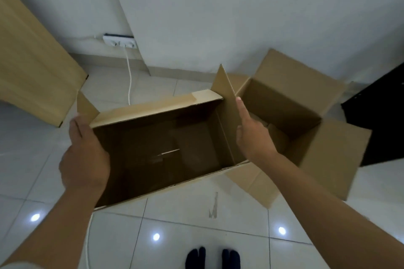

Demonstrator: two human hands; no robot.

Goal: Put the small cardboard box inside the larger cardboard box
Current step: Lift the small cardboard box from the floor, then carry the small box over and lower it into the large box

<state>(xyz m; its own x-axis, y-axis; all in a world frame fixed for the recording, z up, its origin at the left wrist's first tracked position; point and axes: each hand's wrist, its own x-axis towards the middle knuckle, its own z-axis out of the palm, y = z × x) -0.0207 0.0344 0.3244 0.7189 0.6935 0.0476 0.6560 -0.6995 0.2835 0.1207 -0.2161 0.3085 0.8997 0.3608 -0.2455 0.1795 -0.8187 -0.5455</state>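
Note:
I hold an open, empty brown cardboard box (153,107) above the tiled floor, squeezed between my palms. My left hand (85,153) presses on the outside of its left end, by an upright flap. My right hand (253,135) lies flat against its right end, fingers pointing up along the raised flap. A second open cardboard box (334,155) sits on the floor just to the right and behind, its flaps spread outward and its inside empty. The held box's right edge overlaps that box's near flap. The held box looks the larger in this view because it is closer.
A tan board (32,61) leans at the left. A white power strip (120,41) with a white cable (129,76) sits at the wall base. A black object (380,120) stands at the right. My feet in dark socks (213,257) are on the tiles below.

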